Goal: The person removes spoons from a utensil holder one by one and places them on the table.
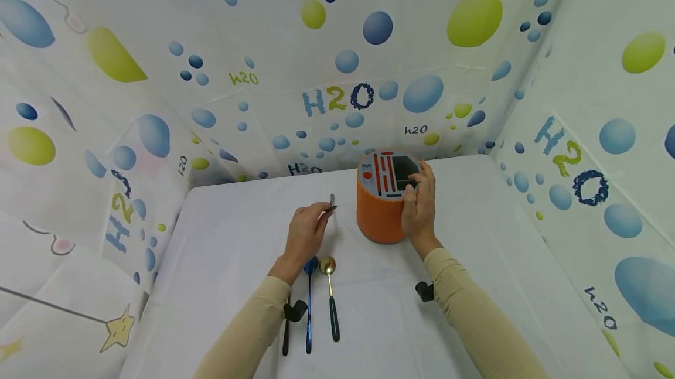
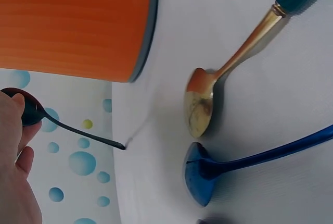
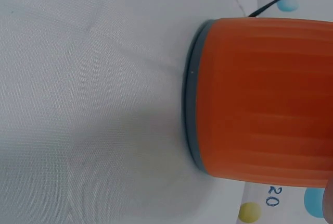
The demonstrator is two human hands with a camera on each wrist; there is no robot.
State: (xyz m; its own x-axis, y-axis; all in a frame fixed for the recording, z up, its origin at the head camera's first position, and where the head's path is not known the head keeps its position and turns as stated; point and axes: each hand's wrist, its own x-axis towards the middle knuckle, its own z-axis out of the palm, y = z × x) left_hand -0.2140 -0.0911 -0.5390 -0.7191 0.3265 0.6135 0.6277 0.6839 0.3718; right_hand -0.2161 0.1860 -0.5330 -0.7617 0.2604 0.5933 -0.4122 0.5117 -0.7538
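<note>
My left hand point(image 1: 307, 229) pinches a dark spoon point(image 2: 78, 130) by its bowl, the thin handle pointing down towards the cloth. To its right stands an orange utensil holder point(image 1: 381, 218), upright, with a grey top marked by red and black slots. My right hand point(image 1: 420, 206) grips the holder's right side near the top, thumb and fingers at the rim. Nearer to me lie a blue spoon point(image 1: 309, 297) and a gold spoon point(image 1: 330, 276) with a dark green handle. Beside them a dark handle point(image 1: 286, 332) shows, its other end hidden under my left arm.
A white cloth point(image 1: 232, 250) covers the table. Behind it and along both sides hang white sheets point(image 1: 285, 74) printed with blue and green bubbles and H2O lettering. The table's far edge runs just behind the holder.
</note>
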